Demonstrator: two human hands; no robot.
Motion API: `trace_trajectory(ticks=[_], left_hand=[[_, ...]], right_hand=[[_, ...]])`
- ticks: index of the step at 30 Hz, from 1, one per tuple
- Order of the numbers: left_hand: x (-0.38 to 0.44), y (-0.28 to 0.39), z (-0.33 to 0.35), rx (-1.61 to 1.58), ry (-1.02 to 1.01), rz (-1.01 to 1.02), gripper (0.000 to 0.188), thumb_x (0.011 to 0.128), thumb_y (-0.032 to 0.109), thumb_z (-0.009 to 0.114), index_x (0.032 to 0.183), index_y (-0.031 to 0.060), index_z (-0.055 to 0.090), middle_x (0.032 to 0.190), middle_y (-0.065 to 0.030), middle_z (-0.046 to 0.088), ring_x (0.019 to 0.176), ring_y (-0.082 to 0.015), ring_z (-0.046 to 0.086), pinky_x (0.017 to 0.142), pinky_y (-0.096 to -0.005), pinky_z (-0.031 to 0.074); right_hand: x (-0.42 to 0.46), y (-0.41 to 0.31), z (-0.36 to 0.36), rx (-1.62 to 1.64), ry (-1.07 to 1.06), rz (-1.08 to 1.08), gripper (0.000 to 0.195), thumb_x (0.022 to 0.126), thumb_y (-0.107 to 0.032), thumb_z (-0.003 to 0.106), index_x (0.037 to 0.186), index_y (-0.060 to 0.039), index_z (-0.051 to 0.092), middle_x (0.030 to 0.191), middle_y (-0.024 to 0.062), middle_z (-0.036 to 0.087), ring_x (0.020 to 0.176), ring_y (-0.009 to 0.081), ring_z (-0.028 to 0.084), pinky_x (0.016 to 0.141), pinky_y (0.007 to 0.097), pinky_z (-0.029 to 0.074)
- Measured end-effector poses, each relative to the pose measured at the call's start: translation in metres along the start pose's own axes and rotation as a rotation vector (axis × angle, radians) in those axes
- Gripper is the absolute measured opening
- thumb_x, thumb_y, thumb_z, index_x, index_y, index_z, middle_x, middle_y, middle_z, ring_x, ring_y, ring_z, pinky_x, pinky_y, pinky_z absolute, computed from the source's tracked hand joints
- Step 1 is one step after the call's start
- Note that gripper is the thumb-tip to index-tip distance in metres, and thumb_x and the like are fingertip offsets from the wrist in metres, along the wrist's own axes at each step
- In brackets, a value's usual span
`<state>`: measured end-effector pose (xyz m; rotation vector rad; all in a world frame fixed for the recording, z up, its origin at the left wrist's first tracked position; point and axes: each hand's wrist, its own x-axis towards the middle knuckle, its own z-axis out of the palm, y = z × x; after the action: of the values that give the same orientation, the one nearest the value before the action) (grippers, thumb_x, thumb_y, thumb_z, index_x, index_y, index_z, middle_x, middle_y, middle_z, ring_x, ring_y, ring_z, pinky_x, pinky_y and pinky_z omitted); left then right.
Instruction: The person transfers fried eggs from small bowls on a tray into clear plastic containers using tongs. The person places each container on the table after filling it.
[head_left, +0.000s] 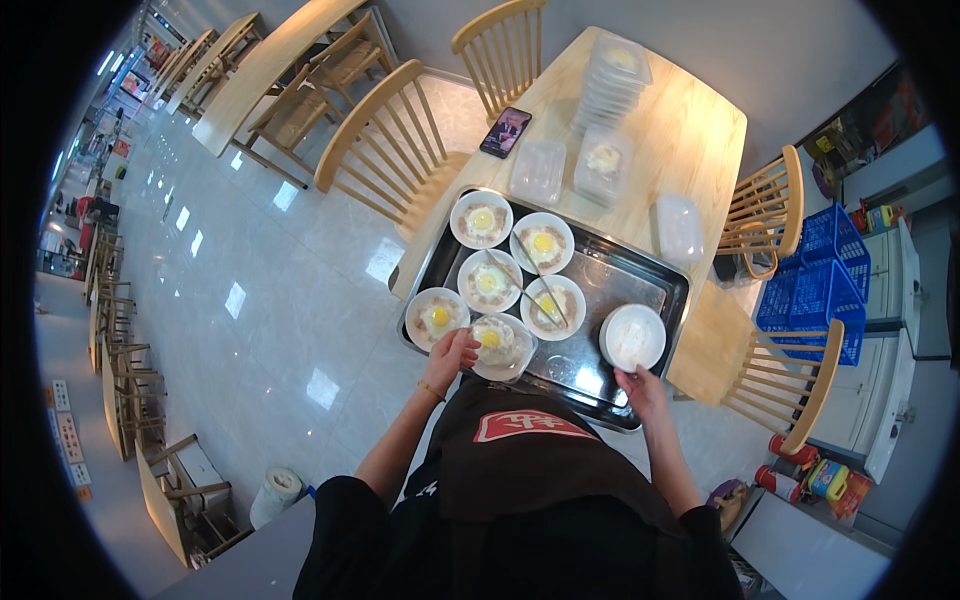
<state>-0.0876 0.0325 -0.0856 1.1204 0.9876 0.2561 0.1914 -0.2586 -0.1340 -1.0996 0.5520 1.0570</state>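
Note:
My left hand (452, 358) grips the left edge of a transparent plastic container (517, 367), which holds white food topped with an egg yolk. It is over the front left of a black metal tray (577, 371). Several white bowls (481, 219) on the tray contain pale minced food with a raw egg in the middle. A pair of chopsticks (506, 271) rests across some of these bowls. At the tray's right side, my right hand (641, 391) has its fingers on the rim of a white bowl (635, 337) with whitish residue inside, stacked on another.
Beyond the tray, the wooden table (679, 112) carries a tall stack of plastic containers (611, 86), a filled container (602, 165), lids (538, 171) and a phone (506, 133). Wooden chairs (390, 142) surround it. Blue plastic crates (814, 292) stand at the right.

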Motion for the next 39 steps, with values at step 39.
trace_trajectory(ticks=[39], left_hand=[[0.011, 0.006, -0.015, 0.05, 0.068, -0.054, 0.03, 0.089, 0.013, 0.053, 0.116, -0.0007, 0.052, 0.084, -0.0053, 0.063, 0.072, -0.0091, 0.056, 0.065, -0.0223, 0.047]], right_hand=[[0.217, -0.071, 0.329, -1.272, 0.198, -0.329, 0.02, 0.078, -0.009, 0.051, 0.07, 0.0039, 0.064, 0.058, 0.0144, 0.062, 0.046, 0.0194, 0.061, 0.04, 0.0303, 0.05]])
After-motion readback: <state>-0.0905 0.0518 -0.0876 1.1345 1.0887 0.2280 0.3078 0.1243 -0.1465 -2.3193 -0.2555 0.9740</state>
